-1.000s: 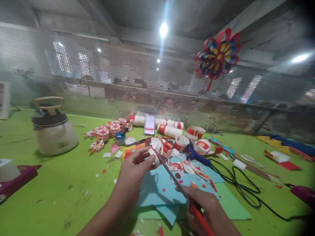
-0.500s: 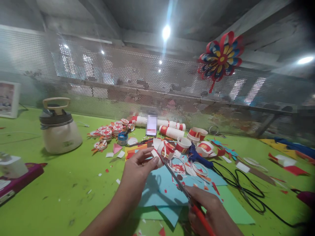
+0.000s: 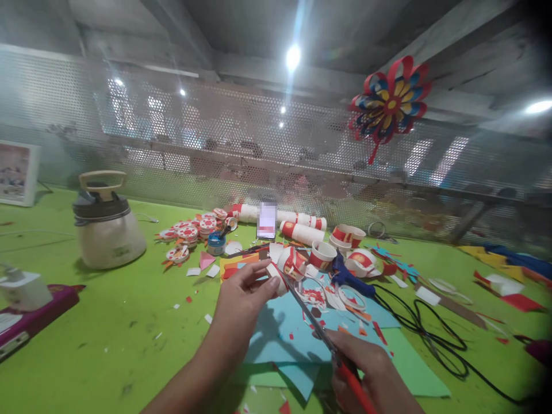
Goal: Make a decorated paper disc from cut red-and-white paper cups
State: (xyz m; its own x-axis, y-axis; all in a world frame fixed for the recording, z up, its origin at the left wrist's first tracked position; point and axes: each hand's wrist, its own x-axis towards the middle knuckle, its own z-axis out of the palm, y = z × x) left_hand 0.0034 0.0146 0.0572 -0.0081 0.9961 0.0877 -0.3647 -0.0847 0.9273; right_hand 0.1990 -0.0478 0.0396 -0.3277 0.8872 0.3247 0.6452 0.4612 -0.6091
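Observation:
Near the middle, my left hand pinches a small red and white paper piece between thumb and fingers. My right hand is closed round the red handles of a pair of scissors, whose blades point up and left and reach the edge of that piece. Below both hands lies a light blue paper sheet strewn with red, orange and white scraps. Just behind the held piece are a cut red and white cup and a white paper cup.
A blue glue gun with a looping black cable lies to the right. Stacked cups, a phone and a blue jar stand farther back. A large jug and a power strip are at left.
The view has shifted slightly, so the objects appear a little farther right. Both hands keep their holds, and the scissor blades look closer together than before.

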